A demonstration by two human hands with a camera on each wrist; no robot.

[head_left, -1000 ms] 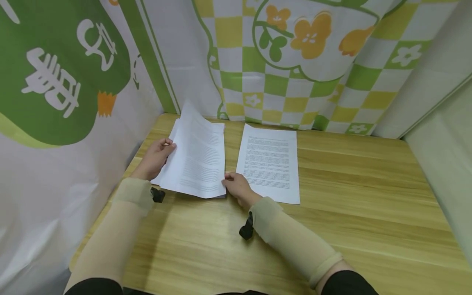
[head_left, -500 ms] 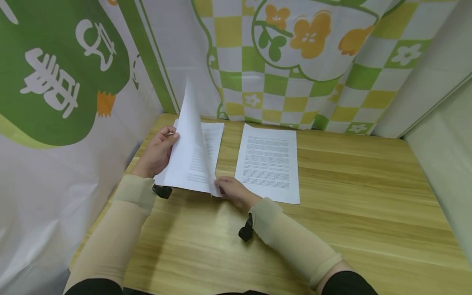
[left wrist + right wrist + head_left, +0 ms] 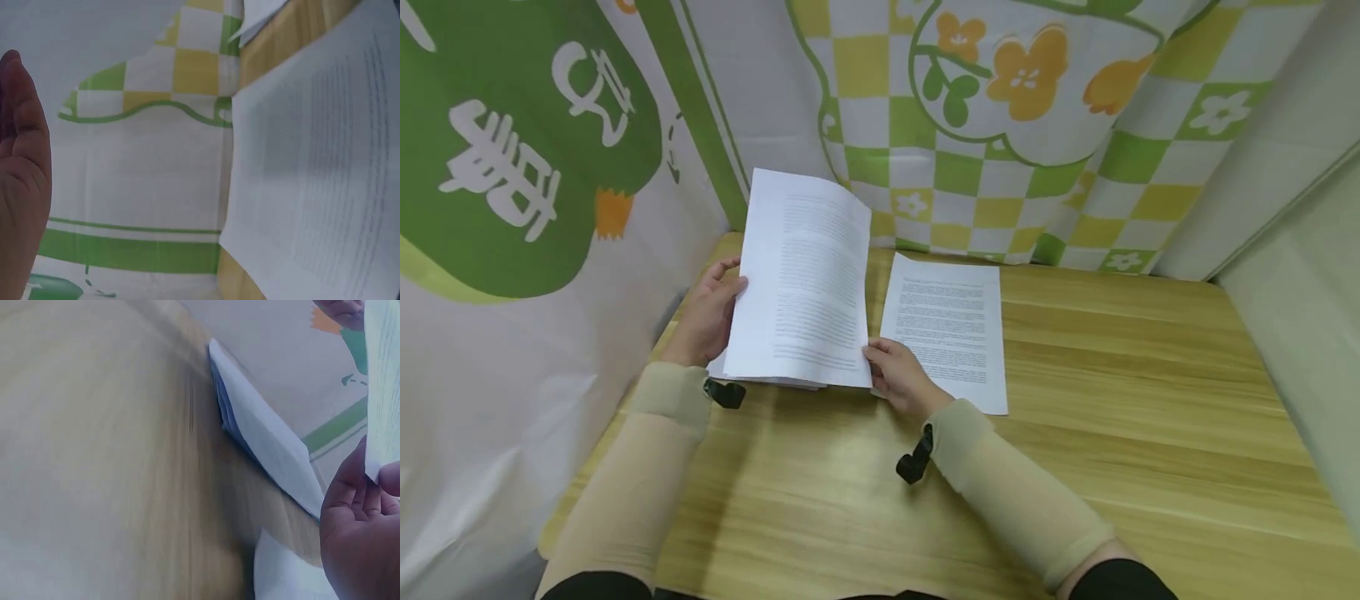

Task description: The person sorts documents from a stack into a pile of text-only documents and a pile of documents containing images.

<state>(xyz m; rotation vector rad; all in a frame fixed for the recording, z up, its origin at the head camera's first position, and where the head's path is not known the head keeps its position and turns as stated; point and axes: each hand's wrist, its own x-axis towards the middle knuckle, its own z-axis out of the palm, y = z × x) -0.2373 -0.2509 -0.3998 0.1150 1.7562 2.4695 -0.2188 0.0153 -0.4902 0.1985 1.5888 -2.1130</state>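
Forearms in tan fabric sleeves [image 3: 1015, 496] reach forward over the light wood-grain tabletop [image 3: 1105, 383], small black wrist devices [image 3: 916, 458] below the wrists, hands apart. Right hand [image 3: 904, 379] is lower and nearer, thumb and fingers pinching the lower right corner of a white printed paper sheet [image 3: 812, 275]. Left hand [image 3: 702, 321] is a bit farther out, palm turned inward, thumb at the sheet's left edge; pinching or just steadying, cannot tell. Sheet is between the hands, raised, top tilted up and away. Step in hand looks like separating this sheet from the white paper stack [image 3: 262, 425] beneath it; next move likely calls for a firm right pinch and the left side guided clear. Just beyond the right hand, a second white printed sheet [image 3: 947, 325] lies flat. Past both hands hangs a green-and-yellow checked fabric backdrop [image 3: 955, 179].
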